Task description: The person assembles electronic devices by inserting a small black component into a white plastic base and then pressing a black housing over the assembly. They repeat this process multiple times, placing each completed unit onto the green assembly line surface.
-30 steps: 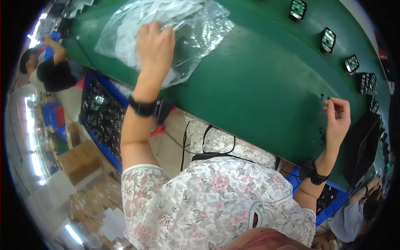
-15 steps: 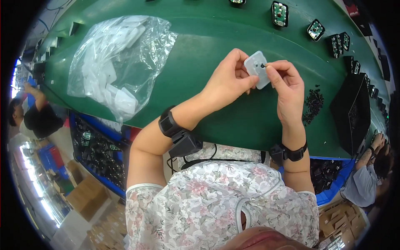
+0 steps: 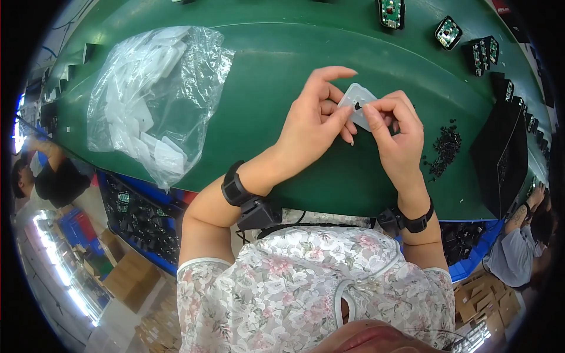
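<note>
While the left hand (image 3: pixel 309 122) grips a translucent white plastic cover (image 3: pixel 359 93) by its near edge, thumb against bent fingers and index finger raised clear, the right hand (image 3: pixel 400 128) brings thumb and index finger to a small black part (image 3: pixel 357 106) on the cover's face; whether these fingers grip the part itself cannot be told; the cover is above the counter (image 3: pixel 265 76), between both hands. Pale lettering, too small to tell, marks a red item (image 3: pixel 502 9) at the upper right edge; the counter is green, glossy; on its left lies a clear plastic bag (image 3: pixel 203 88) of white covers, on its right a loose pile of tiny black parts (image 3: pixel 445 146) beside a black box (image 3: pixel 497 156); circuit boards in black housings (image 3: pixel 448 33) line the far side; cardboard boxes (image 3: pixel 132 281) stand on the floor to the left.
</note>
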`<state>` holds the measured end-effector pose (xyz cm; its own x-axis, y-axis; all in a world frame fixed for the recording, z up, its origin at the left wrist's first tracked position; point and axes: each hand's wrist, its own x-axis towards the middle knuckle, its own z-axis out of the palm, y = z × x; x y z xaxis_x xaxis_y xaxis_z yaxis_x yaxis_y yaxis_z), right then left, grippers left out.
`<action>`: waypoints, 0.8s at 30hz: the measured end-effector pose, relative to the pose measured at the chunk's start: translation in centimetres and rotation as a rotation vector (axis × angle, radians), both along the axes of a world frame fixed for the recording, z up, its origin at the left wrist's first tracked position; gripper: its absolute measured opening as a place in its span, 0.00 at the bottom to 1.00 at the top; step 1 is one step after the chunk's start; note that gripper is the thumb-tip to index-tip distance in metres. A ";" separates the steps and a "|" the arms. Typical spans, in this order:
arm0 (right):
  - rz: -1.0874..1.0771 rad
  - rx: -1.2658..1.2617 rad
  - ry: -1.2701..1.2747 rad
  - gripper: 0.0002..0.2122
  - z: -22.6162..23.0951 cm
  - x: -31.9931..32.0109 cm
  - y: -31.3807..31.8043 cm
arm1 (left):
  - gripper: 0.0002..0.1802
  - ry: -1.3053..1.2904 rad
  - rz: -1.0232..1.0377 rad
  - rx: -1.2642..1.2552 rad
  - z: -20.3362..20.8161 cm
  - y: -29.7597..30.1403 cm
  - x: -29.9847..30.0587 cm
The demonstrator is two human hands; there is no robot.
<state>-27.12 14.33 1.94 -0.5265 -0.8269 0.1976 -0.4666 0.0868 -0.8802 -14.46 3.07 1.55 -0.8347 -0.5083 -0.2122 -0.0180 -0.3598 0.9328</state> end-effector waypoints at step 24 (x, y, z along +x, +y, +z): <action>-0.032 0.000 -0.032 0.02 -0.2 0.4 0.1 | 0.10 0.097 0.163 -0.172 -1.4 1.5 -0.3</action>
